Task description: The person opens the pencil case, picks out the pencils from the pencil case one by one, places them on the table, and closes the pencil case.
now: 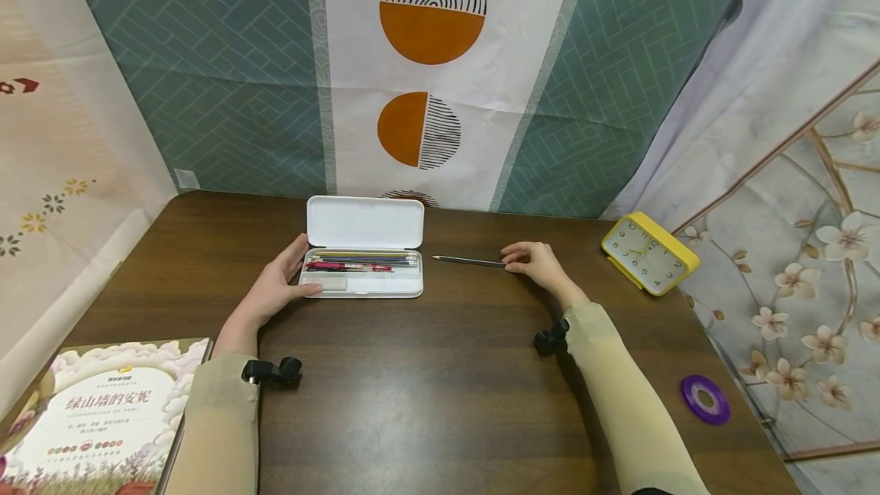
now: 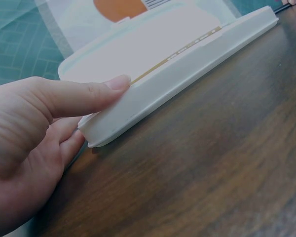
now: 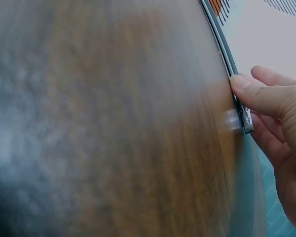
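A white pencil case (image 1: 364, 286) lies with its lid (image 1: 365, 222) raised at the back. Several pencils (image 1: 364, 257), a red pen (image 1: 349, 266) and a pale eraser-like block (image 1: 326, 282) lie inside. My left hand (image 1: 278, 281) grips the case's left end, thumb over the front rim and fingers along the side, as the left wrist view also shows. To the right of the case, my right hand (image 1: 539, 262) pinches a dark pencil (image 1: 470, 260) near its blunt end. The pencil's sharpened tip points left toward the case. Thumb and fingers meet around it in the right wrist view.
A yellow clock (image 1: 649, 253) stands at the table's back right. Lower down on that side lies a purple roll of tape (image 1: 705, 399). A book (image 1: 103, 418) with a pale cover occupies the front left corner, beside my left forearm. A patterned cloth (image 1: 440, 82) hangs behind the brown table (image 1: 426, 396).
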Demonstrator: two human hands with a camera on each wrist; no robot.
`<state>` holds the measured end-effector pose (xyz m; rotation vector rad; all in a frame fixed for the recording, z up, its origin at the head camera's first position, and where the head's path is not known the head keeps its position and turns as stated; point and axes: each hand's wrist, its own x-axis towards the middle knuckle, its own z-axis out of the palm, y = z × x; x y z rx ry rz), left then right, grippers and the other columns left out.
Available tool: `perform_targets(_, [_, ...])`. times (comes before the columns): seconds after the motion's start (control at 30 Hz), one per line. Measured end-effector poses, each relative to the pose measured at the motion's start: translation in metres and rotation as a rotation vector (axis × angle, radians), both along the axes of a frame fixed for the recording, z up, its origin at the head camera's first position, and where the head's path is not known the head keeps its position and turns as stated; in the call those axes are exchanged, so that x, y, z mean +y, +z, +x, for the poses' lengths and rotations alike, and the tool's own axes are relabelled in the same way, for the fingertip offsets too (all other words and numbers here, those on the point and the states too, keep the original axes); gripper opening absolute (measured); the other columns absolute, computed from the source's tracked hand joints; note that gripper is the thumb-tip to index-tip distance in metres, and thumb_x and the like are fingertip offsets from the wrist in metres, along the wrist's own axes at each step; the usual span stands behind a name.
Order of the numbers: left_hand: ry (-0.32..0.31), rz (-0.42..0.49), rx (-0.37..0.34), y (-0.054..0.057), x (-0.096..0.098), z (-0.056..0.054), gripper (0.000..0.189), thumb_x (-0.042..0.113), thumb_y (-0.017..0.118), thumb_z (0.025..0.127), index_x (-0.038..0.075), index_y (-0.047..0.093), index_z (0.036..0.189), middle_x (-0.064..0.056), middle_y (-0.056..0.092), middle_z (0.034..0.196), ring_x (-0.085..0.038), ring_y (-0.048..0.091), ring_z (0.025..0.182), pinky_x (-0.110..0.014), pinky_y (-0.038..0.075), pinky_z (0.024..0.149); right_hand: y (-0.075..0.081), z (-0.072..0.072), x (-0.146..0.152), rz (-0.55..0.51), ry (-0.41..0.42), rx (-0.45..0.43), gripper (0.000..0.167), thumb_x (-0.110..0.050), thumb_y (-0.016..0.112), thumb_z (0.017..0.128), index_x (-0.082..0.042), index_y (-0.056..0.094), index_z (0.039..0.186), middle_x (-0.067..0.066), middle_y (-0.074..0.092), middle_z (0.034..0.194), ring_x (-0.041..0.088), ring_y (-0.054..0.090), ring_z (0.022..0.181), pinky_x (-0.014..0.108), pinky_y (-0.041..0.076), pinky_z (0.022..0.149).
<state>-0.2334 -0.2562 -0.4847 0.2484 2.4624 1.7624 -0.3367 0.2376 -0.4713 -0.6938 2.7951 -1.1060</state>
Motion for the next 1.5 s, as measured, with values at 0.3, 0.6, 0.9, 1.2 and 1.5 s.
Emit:
perform_targets(0.3, [0.001,-0.005,-0.002,0.001,-0.001,0.000,0.105,0.011,0.077,0.084,0.012,0.003,0.159,-0.009,0.007,0.165,-0.031,0.011,0.151,0.002,0.023,0.105,0.009,0.003,0.000,-0.012,-0.014,0.017,0.032,-0.006,0.076,0.083,0.002,0.070,0.114,0.016,0.075,0.099,0.029,0.071,0.091,0.034,0.058,0.080])
perform_targets(0.6, [-0.003,-0.022,-0.009,0.001,0.001,-0.001,0.104,0.013,0.077,0.085,0.010,0.003,0.158,-0.011,0.008,0.165,-0.033,0.013,0.151,-0.029,0.021,0.121,0.028,0.005,-0.016,-0.078,-0.019,0.061,0.030,-0.005,0.074,0.085,0.004,0.069,0.114,0.017,0.075,0.099,0.030,0.072,0.091,0.024,0.057,0.072])
perform_targets(0.9, [0.001,-0.015,-0.017,0.003,0.001,0.001,0.105,0.014,0.077,0.084,0.014,0.003,0.159,-0.010,0.008,0.165,-0.031,0.012,0.151,-0.033,0.019,0.122,0.040,0.006,-0.061,-0.217,0.019,0.113,0.026,-0.005,0.075,0.084,0.004,0.071,0.108,0.017,0.075,0.096,0.031,0.073,0.089,0.038,0.059,0.080])
perform_targets(1.2, [0.002,-0.024,-0.011,0.002,-0.001,0.001,0.105,0.014,0.077,0.085,0.013,0.003,0.159,-0.010,0.008,0.165,-0.032,0.012,0.151,-0.032,0.019,0.121,0.039,0.012,-0.116,-0.315,0.078,0.167,0.023,-0.002,0.075,0.084,0.004,0.071,0.106,0.017,0.075,0.094,0.028,0.073,0.086,0.036,0.060,0.076])
perform_targets(1.5, [0.002,-0.005,-0.014,0.002,0.000,0.000,0.105,0.010,0.077,0.084,0.010,0.004,0.158,-0.012,0.008,0.165,-0.032,0.012,0.151,-0.045,0.017,0.120,0.023,0.020,-0.159,-0.296,0.085,0.197,0.024,0.000,0.075,0.083,0.002,0.071,0.106,0.015,0.075,0.095,0.026,0.072,0.085,0.034,0.060,0.077])
